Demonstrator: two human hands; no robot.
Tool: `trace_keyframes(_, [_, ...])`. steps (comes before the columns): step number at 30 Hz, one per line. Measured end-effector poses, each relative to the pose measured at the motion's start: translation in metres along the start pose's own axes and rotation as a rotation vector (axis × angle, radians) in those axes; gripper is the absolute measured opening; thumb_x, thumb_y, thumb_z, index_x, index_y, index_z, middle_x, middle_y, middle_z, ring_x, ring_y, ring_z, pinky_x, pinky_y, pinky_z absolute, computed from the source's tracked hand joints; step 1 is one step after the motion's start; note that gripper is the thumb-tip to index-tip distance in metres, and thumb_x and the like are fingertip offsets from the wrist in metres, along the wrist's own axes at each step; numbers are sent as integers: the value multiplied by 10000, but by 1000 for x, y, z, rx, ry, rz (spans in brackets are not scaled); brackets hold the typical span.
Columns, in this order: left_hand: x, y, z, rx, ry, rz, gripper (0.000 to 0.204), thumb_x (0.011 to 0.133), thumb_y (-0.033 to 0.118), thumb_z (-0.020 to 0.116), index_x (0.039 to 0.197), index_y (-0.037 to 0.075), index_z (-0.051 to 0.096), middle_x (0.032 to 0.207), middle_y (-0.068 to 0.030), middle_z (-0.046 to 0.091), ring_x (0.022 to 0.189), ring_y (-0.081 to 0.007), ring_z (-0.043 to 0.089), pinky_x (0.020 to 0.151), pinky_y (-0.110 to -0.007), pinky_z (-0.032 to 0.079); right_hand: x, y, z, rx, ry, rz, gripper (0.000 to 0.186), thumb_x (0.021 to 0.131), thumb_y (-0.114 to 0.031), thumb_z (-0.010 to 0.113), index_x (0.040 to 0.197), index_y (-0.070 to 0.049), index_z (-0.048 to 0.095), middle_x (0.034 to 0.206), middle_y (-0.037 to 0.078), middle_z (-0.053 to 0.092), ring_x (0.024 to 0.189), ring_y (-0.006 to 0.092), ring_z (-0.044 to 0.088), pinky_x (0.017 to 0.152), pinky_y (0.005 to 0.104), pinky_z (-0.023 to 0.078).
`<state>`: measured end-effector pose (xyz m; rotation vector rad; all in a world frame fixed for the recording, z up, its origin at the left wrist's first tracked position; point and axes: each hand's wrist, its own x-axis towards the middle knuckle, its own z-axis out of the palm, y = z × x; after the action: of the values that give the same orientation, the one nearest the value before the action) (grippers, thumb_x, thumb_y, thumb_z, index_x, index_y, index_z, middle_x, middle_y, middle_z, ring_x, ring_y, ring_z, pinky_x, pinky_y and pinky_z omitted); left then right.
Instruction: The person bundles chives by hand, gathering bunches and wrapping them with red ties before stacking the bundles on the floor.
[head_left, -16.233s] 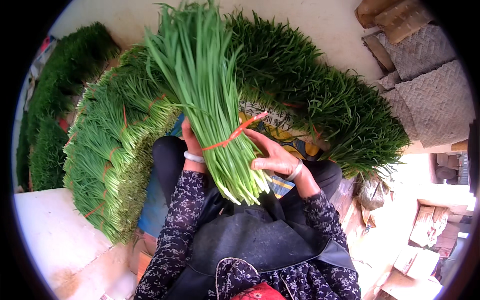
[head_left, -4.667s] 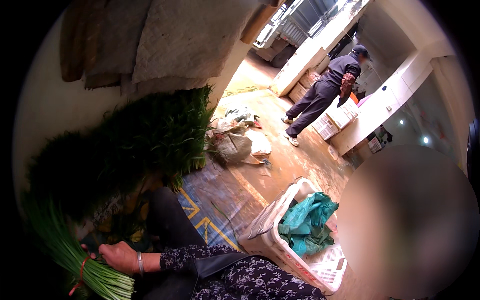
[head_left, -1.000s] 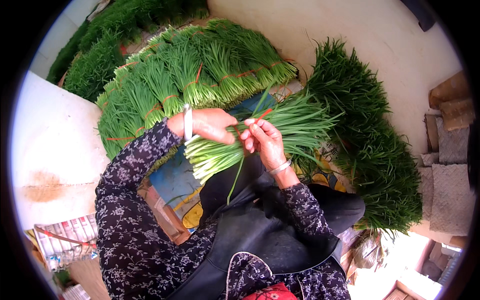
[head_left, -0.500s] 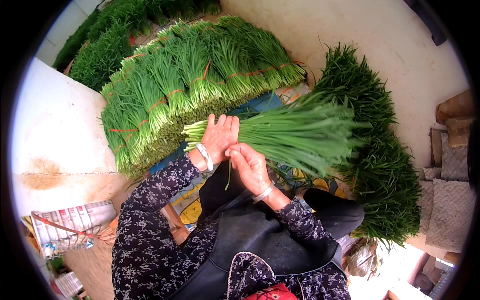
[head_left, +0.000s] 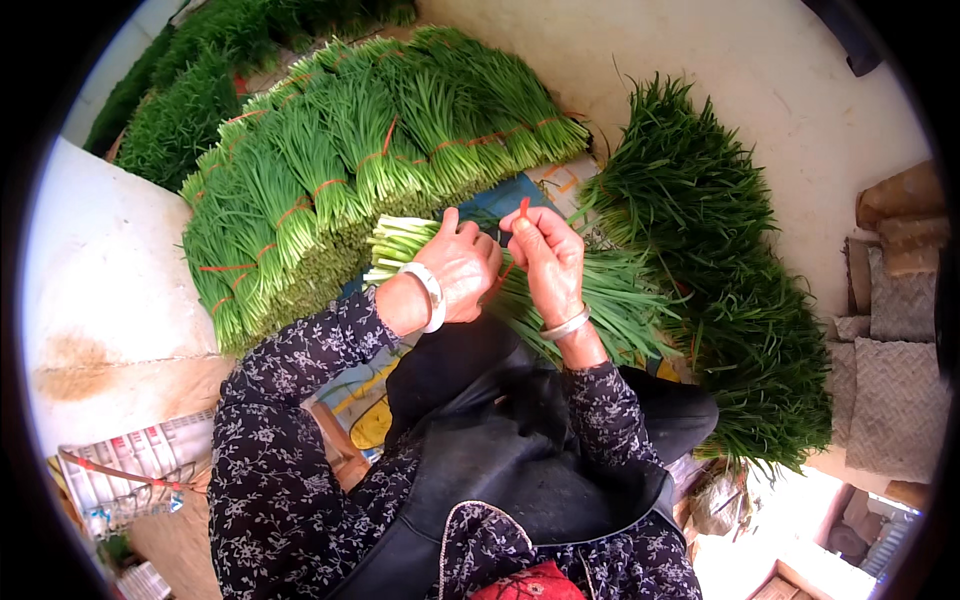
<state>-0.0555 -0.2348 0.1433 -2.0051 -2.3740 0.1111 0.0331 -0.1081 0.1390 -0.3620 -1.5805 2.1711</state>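
Observation:
In front of me lies a loose bunch of garlic chives, its pale stem ends poking out to the left and its leaves fanning right. My left hand, with a bangle at the wrist, is closed round the stems. My right hand pinches a red tie strip between thumb and fingers, its tip sticking up. More red shows low between the two hands, against the leaves. How far the strip goes round the bunch is hidden by my hands.
Tied chive bundles stand packed in a curved stack beyond my left hand. A heap of loose chives runs along the right. White walls close in the left and back. Woven mats lean at far right; a broom is at lower left.
My left hand has gone from lying flat on the stems to gripping them. My right hand has risen and moved right, with a red strip now visible in it.

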Motion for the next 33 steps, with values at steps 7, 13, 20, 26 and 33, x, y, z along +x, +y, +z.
trace_keyframes(7, [10,-3,-11,64,-72,118,607,574,365,790,1024,-4,619,883,-94,625,901,-264,580,985,-517,365,23,1,-13,18,68,90,139,954,-90,563,871,-19,650,656,-65,500,565,28,403,511,205,316])
trace_keyframes(13, [6,-10,13,-156,27,46,403,639,349,724,917,66,656,870,-67,621,891,-277,573,967,-545,368,-2,-13,2,61,-78,5,113,965,-62,548,946,-4,643,694,-51,550,590,26,433,539,200,375])
trace_keyframes(20, [7,-11,38,-30,-81,14,639,578,383,765,1057,-5,597,951,-100,583,964,-283,524,844,-430,399,-92,16,19,-535,-144,-109,122,969,-70,550,990,0,648,838,58,664,743,111,622,702,268,506])
trace_keyframes(26, [0,0,28,-173,-52,18,795,505,388,824,1136,-25,572,957,-119,580,965,-299,525,832,-420,408,-126,29,-5,-569,-293,-8,70,943,-83,593,977,-28,619,834,104,659,707,267,659,643,315,513])
trace_keyframes(33, [-24,-14,-7,-181,-192,-35,1183,500,430,859,1492,83,314,1439,-184,441,1294,-389,430,1083,-618,261,-86,-36,-39,-1352,-254,-385,772,669,-244,834,1353,-145,488,1333,129,510,1175,342,531,935,448,462])
